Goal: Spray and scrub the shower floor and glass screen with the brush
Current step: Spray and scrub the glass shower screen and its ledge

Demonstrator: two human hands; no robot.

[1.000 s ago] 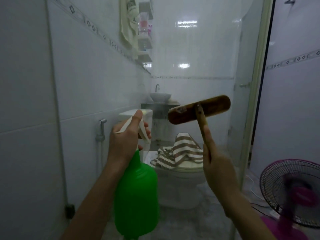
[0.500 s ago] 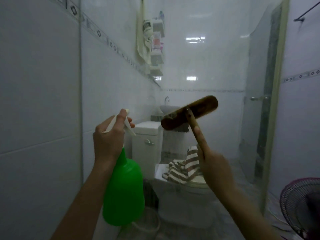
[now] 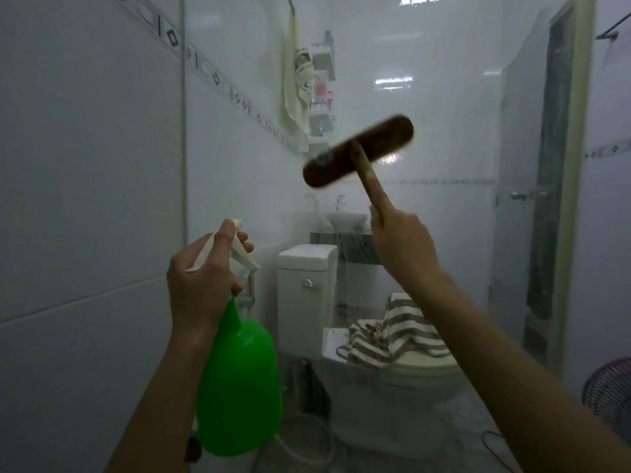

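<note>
Green spray bottle (image 3: 239, 387) gripped by left hand (image 3: 201, 278); right hand (image 3: 399, 247) grips brush (image 3: 358, 153), raised higher than before.

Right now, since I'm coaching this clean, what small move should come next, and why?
Probably squeeze the trigger: the left hand grips the bottle with its nozzle aimed forward at the glass, and the right hand holds the brush raised, ready to scrub. Whether the brush touches the glass is unclear.

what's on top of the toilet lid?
A striped cloth lies bunched on the closed toilet lid. It covers most of the lid, and only the front rim shows. Anything under the cloth is hidden.
</note>
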